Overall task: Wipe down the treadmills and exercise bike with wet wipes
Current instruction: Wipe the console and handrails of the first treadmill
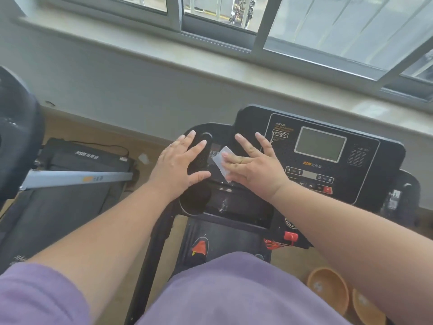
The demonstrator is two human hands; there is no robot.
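A black treadmill console [365, 160] with a grey screen [319, 144] stands in front of me under the window. A small white wet wipe [221, 158] lies on the console's left part. My right hand [254, 165] presses flat on the wipe with fingers spread and straight. Just to its left, my left hand [180, 160] rests flat on the console's round speaker area, fingers also spread. The treadmill belt [225, 238] shows below the console, with a shoe on it.
A second treadmill [77, 165] lies folded low on the left with a grey side rail [77, 179]. A dark rounded machine part [16, 137] fills the far left edge. A red safety key [290, 236] hangs below the console. Two wooden bowls [328, 292] sit on the floor at lower right.
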